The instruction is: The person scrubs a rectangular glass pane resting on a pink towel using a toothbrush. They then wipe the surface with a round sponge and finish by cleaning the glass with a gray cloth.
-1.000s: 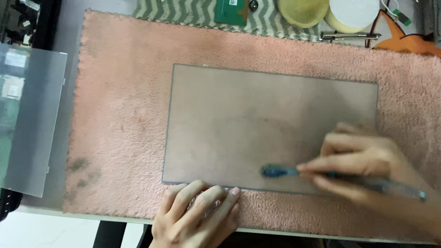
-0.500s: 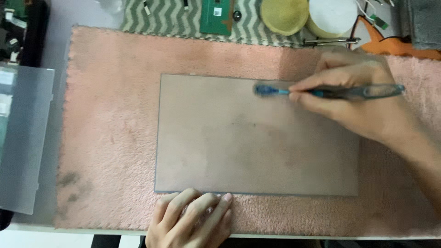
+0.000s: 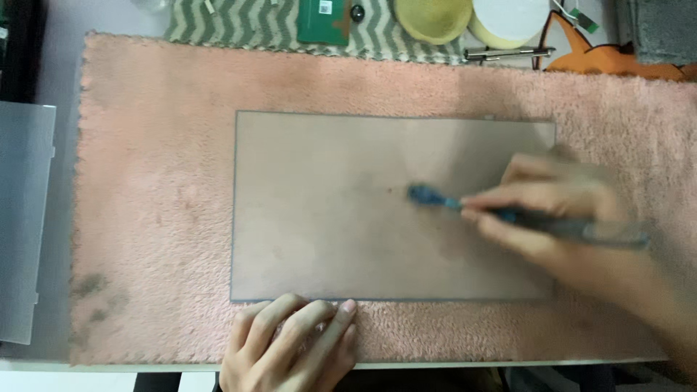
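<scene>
A clear rectangular sheet (image 3: 327, 210) lies flat on a pink fluffy mat (image 3: 152, 181). My right hand (image 3: 559, 210) grips a blue brush (image 3: 435, 197) by its handle, with the bristle head resting on the sheet right of its middle. The hand is blurred with motion. My left hand (image 3: 290, 341) lies flat, fingers together, on the mat at the sheet's near edge, fingertips touching that edge.
Another translucent sheet (image 3: 22, 218) lies at the far left, off the mat. Along the back are a green circuit board (image 3: 324, 20), a yellow tape roll (image 3: 433, 16), a white roll (image 3: 508, 18), a metal tool (image 3: 508, 52) and an orange object (image 3: 610, 62).
My right hand has swept the brush from the sheet's near right part up to its far edge and back down to the middle. The left hand has stayed at the near edge.
</scene>
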